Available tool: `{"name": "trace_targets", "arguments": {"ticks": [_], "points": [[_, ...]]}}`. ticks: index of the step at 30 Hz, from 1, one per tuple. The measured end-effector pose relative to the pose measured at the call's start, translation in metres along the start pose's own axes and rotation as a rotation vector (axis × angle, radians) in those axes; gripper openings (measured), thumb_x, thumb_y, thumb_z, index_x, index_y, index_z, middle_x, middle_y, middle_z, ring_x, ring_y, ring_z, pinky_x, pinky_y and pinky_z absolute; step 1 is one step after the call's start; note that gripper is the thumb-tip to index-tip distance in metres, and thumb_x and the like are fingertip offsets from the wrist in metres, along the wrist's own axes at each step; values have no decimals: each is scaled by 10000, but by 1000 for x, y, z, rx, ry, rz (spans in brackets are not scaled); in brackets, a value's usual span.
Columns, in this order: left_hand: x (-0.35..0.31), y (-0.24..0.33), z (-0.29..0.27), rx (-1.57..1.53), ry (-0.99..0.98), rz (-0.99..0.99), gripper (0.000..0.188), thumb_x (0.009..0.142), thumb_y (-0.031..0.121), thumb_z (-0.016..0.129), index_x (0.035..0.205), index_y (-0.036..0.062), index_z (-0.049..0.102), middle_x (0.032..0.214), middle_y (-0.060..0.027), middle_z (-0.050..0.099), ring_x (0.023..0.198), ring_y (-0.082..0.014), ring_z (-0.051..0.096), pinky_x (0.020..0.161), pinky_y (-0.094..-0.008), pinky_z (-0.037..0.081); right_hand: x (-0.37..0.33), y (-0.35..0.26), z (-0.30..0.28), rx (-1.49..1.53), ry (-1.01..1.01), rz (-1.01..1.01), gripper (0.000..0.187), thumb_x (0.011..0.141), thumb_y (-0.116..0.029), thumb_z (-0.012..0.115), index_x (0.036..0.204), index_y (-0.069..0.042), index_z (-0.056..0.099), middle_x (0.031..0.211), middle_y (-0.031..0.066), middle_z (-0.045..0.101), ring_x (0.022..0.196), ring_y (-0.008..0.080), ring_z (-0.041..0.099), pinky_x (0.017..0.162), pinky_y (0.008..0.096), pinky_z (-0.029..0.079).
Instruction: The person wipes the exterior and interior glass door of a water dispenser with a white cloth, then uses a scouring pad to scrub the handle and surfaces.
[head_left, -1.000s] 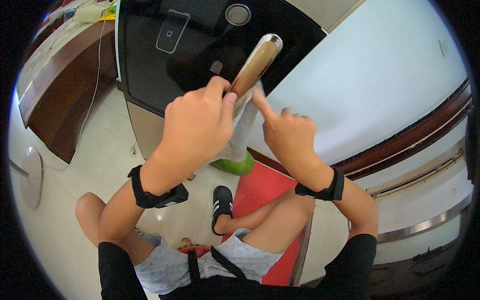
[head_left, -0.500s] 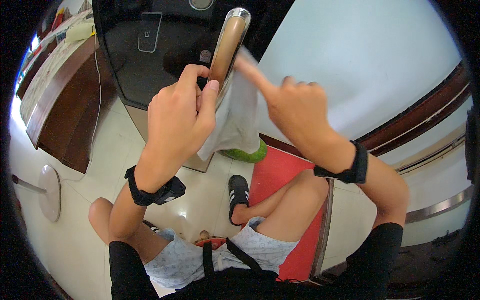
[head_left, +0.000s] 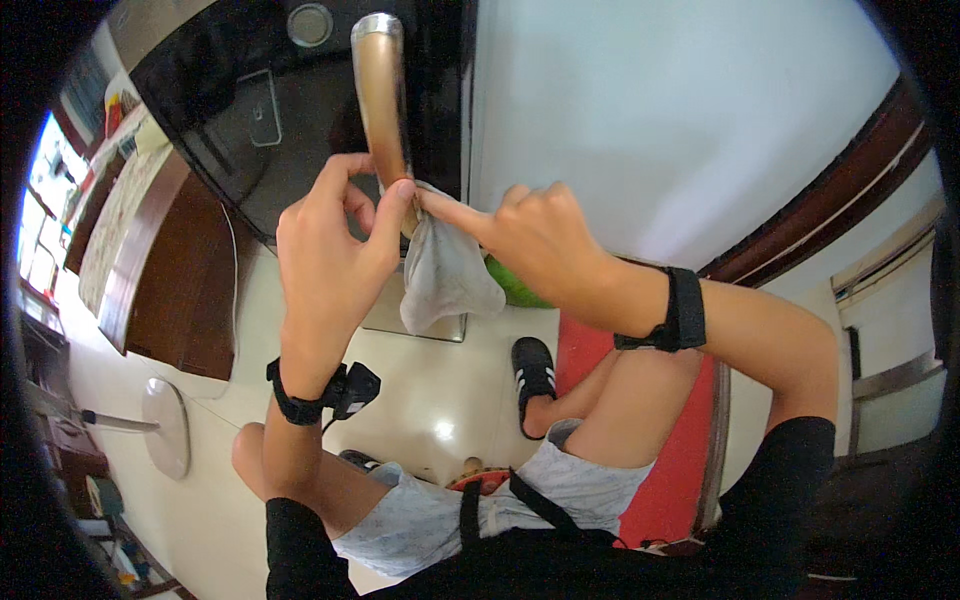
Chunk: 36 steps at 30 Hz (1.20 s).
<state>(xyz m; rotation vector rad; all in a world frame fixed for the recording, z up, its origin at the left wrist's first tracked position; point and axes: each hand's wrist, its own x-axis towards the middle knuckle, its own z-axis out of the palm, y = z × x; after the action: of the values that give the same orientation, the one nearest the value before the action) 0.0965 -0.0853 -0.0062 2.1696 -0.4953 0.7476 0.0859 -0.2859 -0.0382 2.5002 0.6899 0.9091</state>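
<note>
A long tan handle (head_left: pixel 380 100) with a silver end cap stands out from a glossy black appliance door (head_left: pixel 210 110). Around its lower part, my left hand (head_left: pixel 330 235) is closed, with the thumb tip pressed at the upper edge of a grey-white cloth (head_left: pixel 445 270). The cloth hangs bunched below the handle. From the right, my right hand (head_left: pixel 550 240) touches the top of the cloth with its stretched index finger, close to my left thumb. The other right fingers are curled, and its thumb is hidden.
A pale panel (head_left: pixel 640 120) rises right of the black door. Beneath it lie a green rounded thing (head_left: pixel 515 285), partly hidden, and a red mat (head_left: pixel 665 460). A brown wooden cabinet (head_left: pixel 180 280) and a white round stand base (head_left: pixel 167 430) are at the left.
The view has shifted, so the handle appears farther left and more upright. My right index finger has come down from beside the handle onto the cloth, near my left thumb.
</note>
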Motion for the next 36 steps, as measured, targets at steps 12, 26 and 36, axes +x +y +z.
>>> {"name": "trace_targets", "arguments": {"ticks": [12, 26, 36], "points": [[1, -10, 12, -267, 49, -54, 236, 989, 192, 562, 1088, -21, 577, 691, -16, 613, 562, -47, 462, 496, -221, 346, 13, -3, 1, 44, -20, 36, 668, 911, -216, 544, 1482, -448, 286, 592, -5, 580, 484, 191, 594, 430, 379, 406], [0, -1, 8, -329, 163, -20, 360, 898, 32, 705, 1153, 18, 451, 729, 14, 566, 594, 20, 442, 504, -125, 285, 26, 20, -2, 124, 268, 99, 629, 926, -190, 523, 1468, -426, 309, 571, -15, 553, 461, 171, 536, 426, 364, 328], [2, -6, 7, -301, 238, 57, 481, 819, -11, 778, 1128, 74, 419, 677, 64, 435, 599, 0, 353, 553, -125, 248, -5, -2, 24, 233, 207, -3, 625, 860, -216, 598, 1442, -370, 432, 541, -9, 511, 459, 118, 529, 437, 259, 354]]}}
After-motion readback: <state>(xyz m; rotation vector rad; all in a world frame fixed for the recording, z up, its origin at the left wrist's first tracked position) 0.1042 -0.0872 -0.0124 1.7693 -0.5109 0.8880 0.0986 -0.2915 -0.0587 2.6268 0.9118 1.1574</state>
